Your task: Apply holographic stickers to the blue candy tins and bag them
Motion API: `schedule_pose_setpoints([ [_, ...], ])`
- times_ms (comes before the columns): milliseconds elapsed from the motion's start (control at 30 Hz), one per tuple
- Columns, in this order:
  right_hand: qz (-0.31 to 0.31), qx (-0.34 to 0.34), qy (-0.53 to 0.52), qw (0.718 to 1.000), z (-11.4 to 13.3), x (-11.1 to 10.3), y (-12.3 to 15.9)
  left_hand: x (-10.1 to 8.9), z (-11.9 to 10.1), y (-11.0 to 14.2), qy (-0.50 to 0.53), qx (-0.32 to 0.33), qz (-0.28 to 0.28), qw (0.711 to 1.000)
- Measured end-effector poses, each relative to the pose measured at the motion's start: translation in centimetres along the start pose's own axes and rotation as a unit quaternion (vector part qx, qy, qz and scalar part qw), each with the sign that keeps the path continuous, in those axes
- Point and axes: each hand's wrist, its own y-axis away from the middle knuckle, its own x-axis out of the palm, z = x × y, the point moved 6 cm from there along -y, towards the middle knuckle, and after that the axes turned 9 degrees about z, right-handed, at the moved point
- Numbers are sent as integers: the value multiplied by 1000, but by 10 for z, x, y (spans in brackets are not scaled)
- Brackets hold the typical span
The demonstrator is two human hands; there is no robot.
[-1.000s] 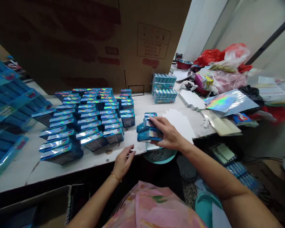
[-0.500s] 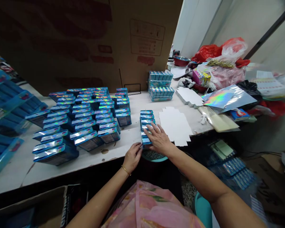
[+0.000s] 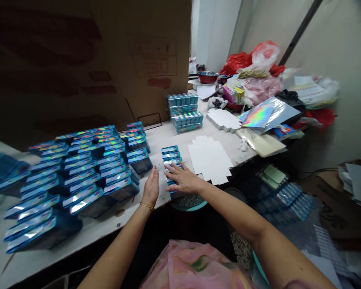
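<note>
A short row of small blue boxes (image 3: 170,155) with shiny tops stands near the table's front edge. My right hand (image 3: 183,179) lies over the near part of this row, palm down with its fingers spread, and hides some of the boxes. To the left of the row, my left hand (image 3: 151,188) is held on edge, fingers stretched out and palm facing the boxes, with a gap between. Right beside the row lies a flat white card sheet (image 3: 209,157) with notched edges.
Many more blue boxes (image 3: 84,172) stand in rows on the left. Clear packs of blue boxes (image 3: 186,120) are stacked at the back. A white card stack (image 3: 224,119), holographic sheets (image 3: 260,116) and plastic bags (image 3: 258,64) lie to the right. A large cardboard carton (image 3: 114,60) stands behind.
My left hand has moved from the row's front corner to its left side, and its curled fingers have straightened. My right hand stays on the boxes. The view has turned right.
</note>
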Motion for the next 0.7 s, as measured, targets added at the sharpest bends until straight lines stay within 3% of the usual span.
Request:
schedule_pose_setpoints([
  [67, -89, 54, -70, 992, -39, -9, 17, 2, -10, -2, -55, 3, 15, 998],
  [133, -205, 151, -106, 961, -96, -24, 53, 3, -21, -1, -129, 33, 24, 991],
  [233, -248, 325, -82, 909, -185, -39, 121, 10, -37, 2, -248, 131, 30, 959],
  [333, -288, 481, -8, 828, -255, -63, 191, 32, -45, -1, -357, 199, 53, 911],
  [400, -308, 551, 32, 775, -289, -80, 227, 50, -42, -6, -424, 196, 74, 881],
  [500, -309, 615, 52, 724, -329, -100, 262, 67, -34, -12, -474, 199, 100, 852],
  [700, -271, 661, 14, 700, -387, -107, 297, 65, -23, -15, -459, 235, 105, 850],
])
